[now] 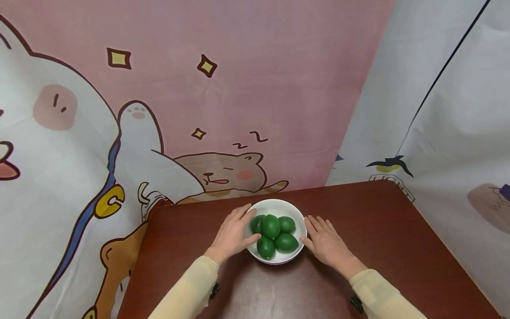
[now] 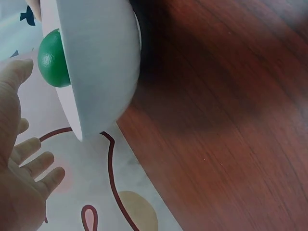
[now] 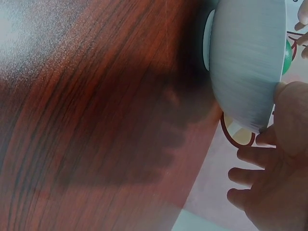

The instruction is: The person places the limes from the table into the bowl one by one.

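Observation:
A white bowl (image 1: 275, 261) stands upright on the brown table, with several smooth green limes (image 1: 272, 227) inside it. At its left side is my left hand (image 1: 236, 232), thumb and fingers spread and relaxed near the rim. The left wrist view shows a gap between this hand (image 2: 21, 159) and the bowl wall (image 2: 101, 62); one lime (image 2: 54, 60) rises above the rim there. My right hand (image 1: 328, 246) lies on the opposite side with fingers extended. In the right wrist view its thumb tip (image 3: 281, 87) is right at the bowl's rim. Neither hand grips anything.
The brown wood-grain table (image 1: 378, 230) reaches out to both sides of the bowl. Behind it hangs a pink cloth (image 1: 275, 88) with cartoon animals, and a pale cloth (image 1: 450, 133) hangs at the right. Dark straps (image 1: 356, 303) show beneath the cream sleeves (image 1: 382, 294).

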Action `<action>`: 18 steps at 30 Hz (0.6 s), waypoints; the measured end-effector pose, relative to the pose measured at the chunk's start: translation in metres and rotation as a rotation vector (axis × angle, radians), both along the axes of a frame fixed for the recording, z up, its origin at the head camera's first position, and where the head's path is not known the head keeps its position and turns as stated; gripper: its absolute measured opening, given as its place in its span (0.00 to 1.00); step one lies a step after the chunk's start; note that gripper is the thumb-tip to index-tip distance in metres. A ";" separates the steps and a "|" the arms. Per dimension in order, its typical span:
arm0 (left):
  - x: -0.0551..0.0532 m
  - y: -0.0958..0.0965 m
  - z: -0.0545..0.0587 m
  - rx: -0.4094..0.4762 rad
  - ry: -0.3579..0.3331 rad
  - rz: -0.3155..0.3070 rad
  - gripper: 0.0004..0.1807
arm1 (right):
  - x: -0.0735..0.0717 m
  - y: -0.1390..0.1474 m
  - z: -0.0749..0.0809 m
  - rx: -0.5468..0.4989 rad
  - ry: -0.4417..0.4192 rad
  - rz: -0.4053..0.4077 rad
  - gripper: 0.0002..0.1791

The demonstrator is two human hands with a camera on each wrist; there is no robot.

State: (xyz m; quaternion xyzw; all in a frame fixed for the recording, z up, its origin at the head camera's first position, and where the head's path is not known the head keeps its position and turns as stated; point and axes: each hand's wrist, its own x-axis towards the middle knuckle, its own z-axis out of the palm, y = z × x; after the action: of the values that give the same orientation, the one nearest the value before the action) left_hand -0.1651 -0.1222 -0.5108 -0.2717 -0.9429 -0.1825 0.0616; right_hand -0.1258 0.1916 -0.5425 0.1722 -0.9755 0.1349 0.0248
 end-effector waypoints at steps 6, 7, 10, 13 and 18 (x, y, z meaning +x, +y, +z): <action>0.004 -0.009 0.000 -0.001 -0.008 0.032 0.43 | 0.000 0.001 -0.001 -0.003 0.013 0.001 0.37; 0.005 -0.011 0.000 -0.001 -0.008 0.036 0.43 | 0.000 0.001 -0.001 -0.002 0.015 0.001 0.37; 0.006 -0.015 0.000 -0.004 0.008 0.046 0.43 | 0.000 0.001 -0.002 -0.005 0.021 -0.002 0.37; 0.008 -0.020 0.000 -0.014 0.029 0.060 0.44 | 0.001 0.001 -0.002 -0.007 0.024 -0.001 0.37; 0.010 -0.030 -0.002 -0.036 0.062 0.091 0.46 | 0.001 0.000 -0.001 0.005 0.034 0.001 0.37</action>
State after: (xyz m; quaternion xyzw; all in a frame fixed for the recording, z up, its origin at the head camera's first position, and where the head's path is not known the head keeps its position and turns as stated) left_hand -0.1548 -0.1522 -0.5131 -0.2350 -0.9551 -0.1539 0.0943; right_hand -0.1249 0.1919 -0.5432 0.1751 -0.9752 0.1294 0.0409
